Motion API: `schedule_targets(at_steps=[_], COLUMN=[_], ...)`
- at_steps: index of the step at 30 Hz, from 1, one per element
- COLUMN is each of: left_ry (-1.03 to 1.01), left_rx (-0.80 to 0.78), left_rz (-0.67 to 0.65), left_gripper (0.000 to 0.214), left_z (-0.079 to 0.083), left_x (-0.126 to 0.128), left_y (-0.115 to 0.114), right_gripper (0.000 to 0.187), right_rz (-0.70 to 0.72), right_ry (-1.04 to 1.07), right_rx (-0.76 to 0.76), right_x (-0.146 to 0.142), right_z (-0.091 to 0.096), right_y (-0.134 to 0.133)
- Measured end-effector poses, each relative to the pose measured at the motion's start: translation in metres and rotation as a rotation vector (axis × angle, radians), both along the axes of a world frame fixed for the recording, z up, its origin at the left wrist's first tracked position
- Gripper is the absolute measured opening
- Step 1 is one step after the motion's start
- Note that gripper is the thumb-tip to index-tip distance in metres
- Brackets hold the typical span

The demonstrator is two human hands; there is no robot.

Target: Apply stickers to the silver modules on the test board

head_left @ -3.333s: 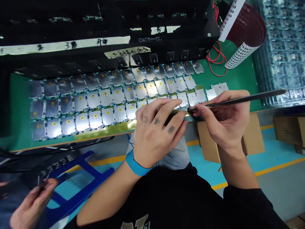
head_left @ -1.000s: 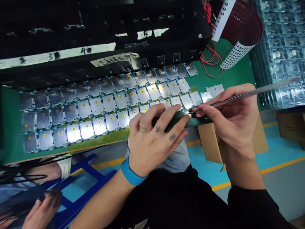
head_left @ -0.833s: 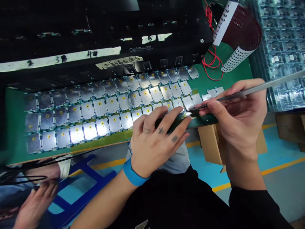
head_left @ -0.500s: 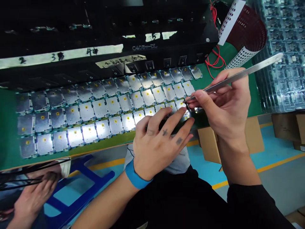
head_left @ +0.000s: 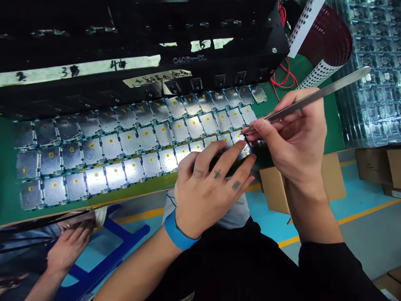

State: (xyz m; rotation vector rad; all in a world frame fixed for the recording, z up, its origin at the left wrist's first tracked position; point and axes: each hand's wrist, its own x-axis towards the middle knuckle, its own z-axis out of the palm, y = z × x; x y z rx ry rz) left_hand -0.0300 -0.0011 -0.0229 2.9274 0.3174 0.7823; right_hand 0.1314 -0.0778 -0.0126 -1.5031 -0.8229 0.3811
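Observation:
My right hand (head_left: 293,138) pinches long metal tweezers (head_left: 316,95), whose tips touch a small silver square module (head_left: 238,136) near the right end of the rows. My left hand (head_left: 209,184), with a blue wristband (head_left: 178,232), rests at the bench's front edge, its fingers curled down on a dark strip or part that I cannot make out. Several rows of silver square modules (head_left: 125,142) with yellow dots lie on the green mat (head_left: 9,209).
A black rack with rocker switches (head_left: 194,83) and taped labels stands behind the modules. Red wires (head_left: 283,77) and a curled perforated sheet (head_left: 326,42) lie at the back right, clear plastic trays (head_left: 372,62) at far right. Another person's hand (head_left: 67,246) is at lower left. Cardboard boxes (head_left: 332,175) sit under the bench.
My right hand lifted the tweezers from the bench edge and moved them left and back onto a module in the rows. The left hand stayed. The other person's hand shifted.

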Motion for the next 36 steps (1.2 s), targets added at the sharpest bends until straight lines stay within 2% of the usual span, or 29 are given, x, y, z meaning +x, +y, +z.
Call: schedule_targets(at_steps=[4,10,15,17,24,28,32,36], left_ry=[0.0,0.022,0.016,0.041,0.061,0.134,0.21,0.165], left_rx=[0.048,0.032,0.084,0.096,-0.019,-0.109,-0.096,-0.11], left_rz=[0.003,-0.007,-0.027,-0.032,-0.021,-0.093,-0.113,-0.066], left_gripper=[0.029,0.033,0.035,0.037,0.041,0.037,0.041,0.043], left_z=[0.0,0.0,0.003,0.004,0.004,0.017,0.03,0.024], left_x=[0.0,0.0,-0.002,-0.003,-0.007,-0.011,-0.01,-0.002], left_y=[0.0,0.001,0.005,0.005,0.005,0.012,0.015,0.01], right_gripper=[0.038,0.039,0.037,0.039,0.031,0.03,0.031,0.029], right_rz=[0.001,-0.022,-0.109,-0.099,0.04,-0.005,-0.002,-0.001], right_ry=[-0.009,-0.016,-0.058,-0.078,0.003,0.009,0.026,0.027], right_rx=[-0.007,0.04,0.116,0.1,0.048,0.087,0.108,0.071], right_x=[0.001,-0.007,-0.013,-0.009,0.0,-0.001,-0.001,-0.002], right_z=[0.0,0.002,0.01,0.011,-0.003,-0.001,0.004,0.001], right_y=[-0.001,-0.003,-0.018,-0.028,-0.044,-0.045,-0.047,-0.049])
